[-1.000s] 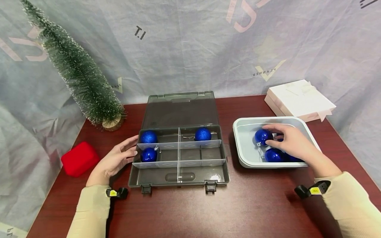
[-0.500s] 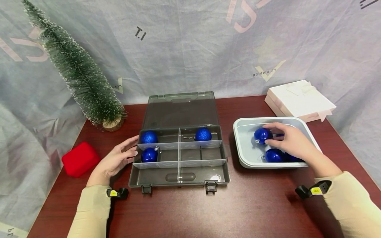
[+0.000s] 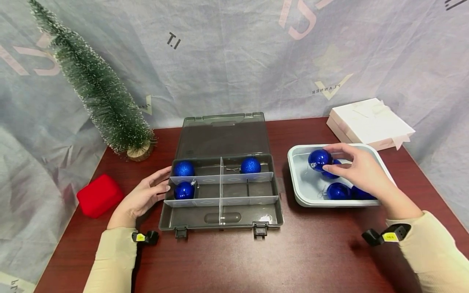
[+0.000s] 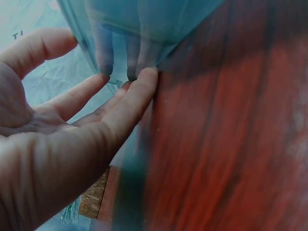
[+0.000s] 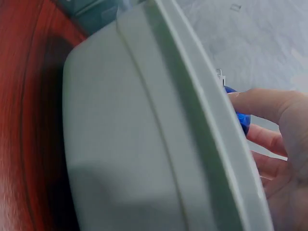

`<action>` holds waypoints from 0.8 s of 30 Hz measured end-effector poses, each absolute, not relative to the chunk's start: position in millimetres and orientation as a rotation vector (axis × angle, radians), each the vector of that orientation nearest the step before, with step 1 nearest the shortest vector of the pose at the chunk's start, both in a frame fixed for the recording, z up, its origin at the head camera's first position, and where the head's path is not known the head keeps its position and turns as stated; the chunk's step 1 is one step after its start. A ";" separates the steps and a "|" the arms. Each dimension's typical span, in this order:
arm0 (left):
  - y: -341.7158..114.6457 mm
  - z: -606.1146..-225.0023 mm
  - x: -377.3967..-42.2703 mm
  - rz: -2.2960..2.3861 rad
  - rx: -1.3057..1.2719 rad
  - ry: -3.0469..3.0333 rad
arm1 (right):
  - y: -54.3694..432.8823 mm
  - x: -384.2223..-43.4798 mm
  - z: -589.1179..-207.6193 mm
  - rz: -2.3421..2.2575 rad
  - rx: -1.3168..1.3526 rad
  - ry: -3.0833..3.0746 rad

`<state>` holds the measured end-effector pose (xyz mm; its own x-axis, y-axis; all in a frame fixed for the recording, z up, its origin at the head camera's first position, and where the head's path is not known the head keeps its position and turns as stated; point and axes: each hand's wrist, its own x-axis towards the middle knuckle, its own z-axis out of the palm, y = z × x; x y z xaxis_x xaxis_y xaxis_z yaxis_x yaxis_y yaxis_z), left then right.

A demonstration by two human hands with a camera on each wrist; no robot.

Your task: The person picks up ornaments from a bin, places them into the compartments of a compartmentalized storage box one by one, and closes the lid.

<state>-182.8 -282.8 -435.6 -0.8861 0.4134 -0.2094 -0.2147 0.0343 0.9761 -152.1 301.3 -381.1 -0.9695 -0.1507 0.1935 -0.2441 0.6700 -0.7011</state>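
Note:
My right hand (image 3: 360, 171) pinches a shiny blue Christmas ball (image 3: 319, 160) between thumb and fingers, over the white tub (image 3: 301, 179). More blue balls (image 3: 338, 191) lie in that tub, partly behind the hand. In the right wrist view the tub's wall (image 5: 120, 130) hides most of the held ball (image 5: 244, 120). With relaxed fingers, my left hand (image 3: 143, 196) touches the left side of the grey divided box (image 3: 190, 215). Glittery balls (image 3: 184, 168) (image 3: 250, 165) sit in the box's back left and back right compartments; a shiny ball (image 3: 184, 190) sits in the middle left one.
The box's lid (image 3: 223, 136) lies folded back behind it. At the left stand a small frosted tree (image 3: 99, 89) on a wooden base and a red case (image 3: 100, 196). Behind the tub is a pale gift box (image 3: 371, 122) with a ribbon. A cloth backdrop (image 3: 227, 61) hangs behind the table.
My right hand has raised the shiny ball from among the others and shifted it slightly left, uncovering another ball beneath. The left hand has stayed at the box's side.

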 end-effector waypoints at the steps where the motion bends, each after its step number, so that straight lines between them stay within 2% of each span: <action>1: -282.8 -435.7 -182.7 1.910 0.201 1.876 | 299.8 -151.6 -379.7 1.196 0.321 -2.758; 15: -282.2 -435.2 -183.3 1.901 0.193 1.885 | 257.4 -144.7 -355.2 1.444 0.279 -2.690; 24: -282.1 -433.9 -182.5 1.870 0.188 1.909 | 210.7 -149.4 -350.4 1.637 0.497 -2.609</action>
